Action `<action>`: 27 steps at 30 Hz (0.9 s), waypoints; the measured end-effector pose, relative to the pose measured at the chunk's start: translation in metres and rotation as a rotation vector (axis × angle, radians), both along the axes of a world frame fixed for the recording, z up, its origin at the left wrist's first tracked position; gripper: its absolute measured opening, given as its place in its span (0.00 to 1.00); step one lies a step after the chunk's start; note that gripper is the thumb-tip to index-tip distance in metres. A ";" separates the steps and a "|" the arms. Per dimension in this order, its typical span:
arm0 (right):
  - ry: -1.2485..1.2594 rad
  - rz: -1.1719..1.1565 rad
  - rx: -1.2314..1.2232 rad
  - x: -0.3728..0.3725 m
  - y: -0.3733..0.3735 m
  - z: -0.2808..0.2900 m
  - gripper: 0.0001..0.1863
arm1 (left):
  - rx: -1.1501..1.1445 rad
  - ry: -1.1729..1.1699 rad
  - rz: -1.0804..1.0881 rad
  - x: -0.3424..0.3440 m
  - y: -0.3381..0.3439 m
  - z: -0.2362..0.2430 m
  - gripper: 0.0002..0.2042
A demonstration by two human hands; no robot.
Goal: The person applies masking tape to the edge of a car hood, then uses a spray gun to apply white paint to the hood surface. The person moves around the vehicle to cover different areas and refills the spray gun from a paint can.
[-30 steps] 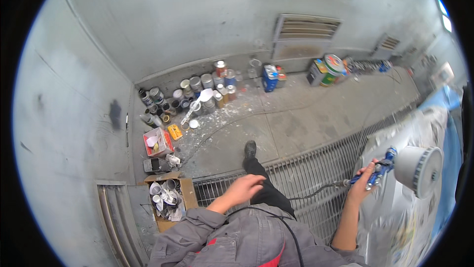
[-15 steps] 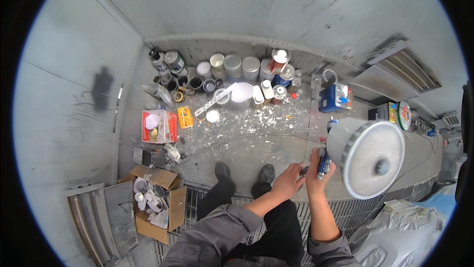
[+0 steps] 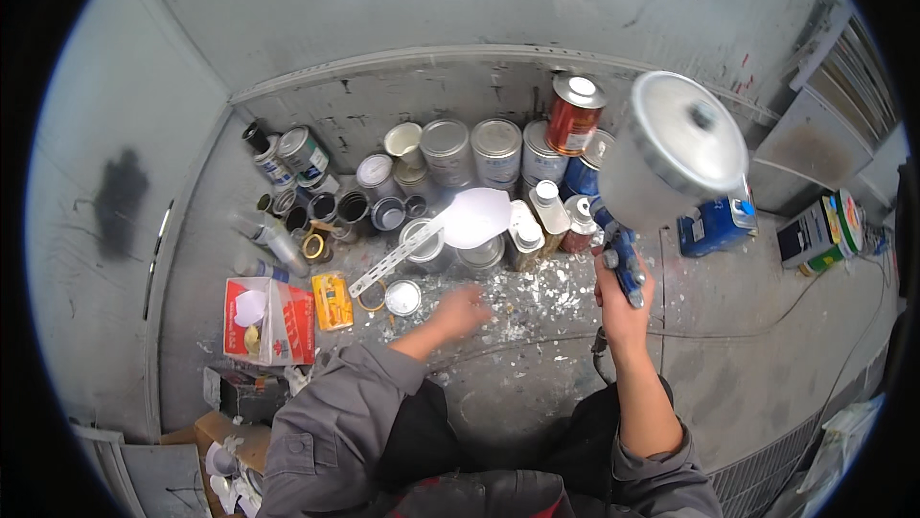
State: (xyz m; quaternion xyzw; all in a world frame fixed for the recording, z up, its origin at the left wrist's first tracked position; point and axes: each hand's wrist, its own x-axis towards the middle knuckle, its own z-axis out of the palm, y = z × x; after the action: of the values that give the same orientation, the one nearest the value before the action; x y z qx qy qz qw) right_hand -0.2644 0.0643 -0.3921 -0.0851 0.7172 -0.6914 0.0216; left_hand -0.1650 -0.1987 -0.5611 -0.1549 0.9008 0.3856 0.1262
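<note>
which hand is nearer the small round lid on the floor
Left. The left hand hovers just right of the round lid; the right hand grips the spray gun farther right.

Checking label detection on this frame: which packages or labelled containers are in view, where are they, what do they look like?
Red and white carton: floor, left, open top.
Small yellow pack: flat, right of the carton.
Red can: by the back wall, silver lid.
Blue rectangular tin: floor, right of the spray gun in the right hand.
Boxy containers: far right, dark, white and green.
Grey-lidded cans: back row, pale labels.
</note>
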 end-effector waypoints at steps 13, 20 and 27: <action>-0.037 -0.198 0.092 -0.042 0.020 -0.051 0.08 | 0.718 0.559 0.695 -0.120 0.001 -0.070 0.32; 0.143 0.050 0.226 -0.030 -0.017 -0.120 0.30 | 0.535 0.452 0.908 -0.004 -0.052 0.069 0.31; -0.020 0.309 0.048 -0.031 -0.117 -0.214 0.15 | 0.237 0.758 1.304 0.254 -0.061 0.191 0.37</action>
State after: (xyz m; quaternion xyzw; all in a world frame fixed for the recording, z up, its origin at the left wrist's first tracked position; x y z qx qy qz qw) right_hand -0.2958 -0.0523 -0.6057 -0.1869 0.7115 -0.6634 0.1368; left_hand 0.0894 -0.2593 -0.3697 -0.4980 0.5612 0.5031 -0.4290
